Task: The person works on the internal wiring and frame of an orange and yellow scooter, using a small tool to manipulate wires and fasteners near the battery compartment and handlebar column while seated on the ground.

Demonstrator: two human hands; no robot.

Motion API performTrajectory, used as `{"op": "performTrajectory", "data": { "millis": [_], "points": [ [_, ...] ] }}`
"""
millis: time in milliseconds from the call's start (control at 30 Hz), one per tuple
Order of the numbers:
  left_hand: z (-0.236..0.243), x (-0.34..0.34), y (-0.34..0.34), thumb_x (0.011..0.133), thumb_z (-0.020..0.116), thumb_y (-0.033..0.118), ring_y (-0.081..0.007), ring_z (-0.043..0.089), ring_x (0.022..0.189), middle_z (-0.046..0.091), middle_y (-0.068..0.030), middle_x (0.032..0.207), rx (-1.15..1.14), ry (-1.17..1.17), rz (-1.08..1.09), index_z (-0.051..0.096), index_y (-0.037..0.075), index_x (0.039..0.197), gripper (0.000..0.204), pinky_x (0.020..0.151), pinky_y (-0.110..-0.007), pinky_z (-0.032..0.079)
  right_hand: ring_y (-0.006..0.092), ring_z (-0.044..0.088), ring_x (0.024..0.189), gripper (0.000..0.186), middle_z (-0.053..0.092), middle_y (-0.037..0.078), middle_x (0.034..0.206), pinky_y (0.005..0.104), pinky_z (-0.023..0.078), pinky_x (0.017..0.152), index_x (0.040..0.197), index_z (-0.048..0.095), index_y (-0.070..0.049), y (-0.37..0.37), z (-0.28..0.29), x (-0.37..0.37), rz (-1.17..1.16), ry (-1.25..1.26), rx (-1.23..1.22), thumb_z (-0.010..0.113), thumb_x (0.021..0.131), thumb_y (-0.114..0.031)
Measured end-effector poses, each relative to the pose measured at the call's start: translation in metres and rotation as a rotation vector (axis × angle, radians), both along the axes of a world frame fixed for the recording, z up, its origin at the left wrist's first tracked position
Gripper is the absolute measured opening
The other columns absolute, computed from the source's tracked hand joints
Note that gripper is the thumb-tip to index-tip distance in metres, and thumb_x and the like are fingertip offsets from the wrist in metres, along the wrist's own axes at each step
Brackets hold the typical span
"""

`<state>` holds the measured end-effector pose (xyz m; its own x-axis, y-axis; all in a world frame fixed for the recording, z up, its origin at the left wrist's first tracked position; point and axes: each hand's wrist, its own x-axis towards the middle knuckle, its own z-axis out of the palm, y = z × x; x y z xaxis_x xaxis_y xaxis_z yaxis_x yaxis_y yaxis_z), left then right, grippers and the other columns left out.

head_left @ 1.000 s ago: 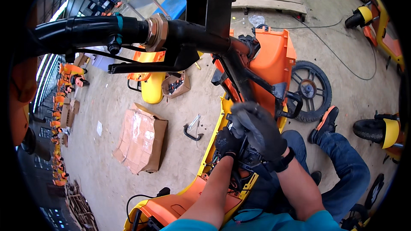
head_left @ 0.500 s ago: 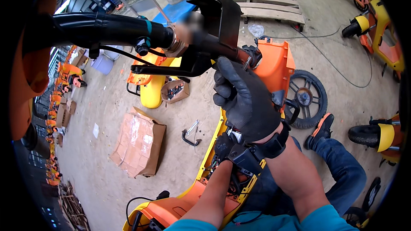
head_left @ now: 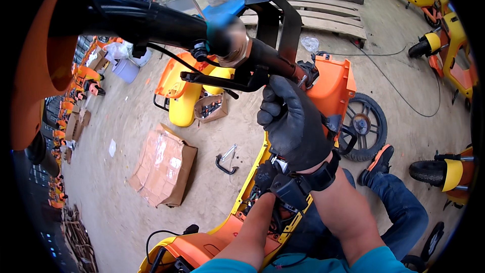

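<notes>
My right hand (head_left: 299,126), in a black glove, is closed with its fingers curled just below a black steel tube (head_left: 275,58). Whatever is in its grip is hidden. Lower down, my left hand (head_left: 267,176), also gloved, reaches into the yellow and orange scooter body (head_left: 242,199), among wires and parts. Its fingers are mostly covered by my right wrist and a black box-shaped device (head_left: 288,189) there. A black angular bracket (head_left: 292,20) rises from the tube. Beyond my right hand stands an orange plastic panel (head_left: 331,81).
A wheel (head_left: 361,126) lies right of the panel. On the floor at left are a cardboard box (head_left: 161,167), a wrench (head_left: 229,151), a black curved handle (head_left: 225,166) and a box of small parts (head_left: 212,107). Pallets (head_left: 323,15) lie behind; scooters (head_left: 452,55) stand at right.
In the view, the black tube and its bracket have shifted right and tilted more downward. My right hand sits slightly lower and farther right, still closed; my left hand has barely moved.
</notes>
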<state>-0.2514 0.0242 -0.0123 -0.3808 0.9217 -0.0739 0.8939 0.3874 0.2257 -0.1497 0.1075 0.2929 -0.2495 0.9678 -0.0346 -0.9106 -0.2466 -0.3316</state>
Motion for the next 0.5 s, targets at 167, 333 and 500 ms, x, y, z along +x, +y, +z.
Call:
{"op": "performTrajectory", "data": {
  "millis": [167,333,500],
  "points": [
    [-0.005,-0.006,-0.002,0.091,0.055,0.042,-0.0332,0.067,0.085,0.066,-0.0130,0.088,0.007,-0.030,-0.009,0.061,0.010,0.094,0.033,0.070,-0.049,0.052,0.0073,0.051,0.064,0.010,0.057,-0.001,0.080,0.0242,0.044,0.061,0.100,0.064,-0.008,-0.003,-0.004,-0.001,-0.150,-0.139,0.108,0.063,0.095,-0.018],
    [-0.001,-0.002,0.001,0.092,0.053,0.040,-0.0348,0.066,0.091,0.066,-0.0153,0.093,-0.057,-0.077,0.034,0.062,0.009,0.098,0.033,0.075,-0.051,0.051,0.0060,0.050,0.062,0.017,0.056,-0.001,0.077,0.0221,0.043,0.059,0.103,0.064,-0.006,-0.010,-0.002,0.006,-0.167,-0.303,0.118,0.063,0.096,-0.021],
    [-0.007,-0.008,-0.001,0.093,0.052,0.040,-0.0353,0.065,0.092,0.065,-0.0163,0.095,-0.063,-0.127,-0.008,0.060,0.009,0.101,0.033,0.076,-0.051,0.050,0.0070,0.049,0.062,0.017,0.053,-0.001,0.073,0.0222,0.042,0.058,0.103,0.063,-0.004,-0.007,0.005,0.005,-0.189,-0.489,0.246,0.061,0.097,-0.021]
  ]
}}
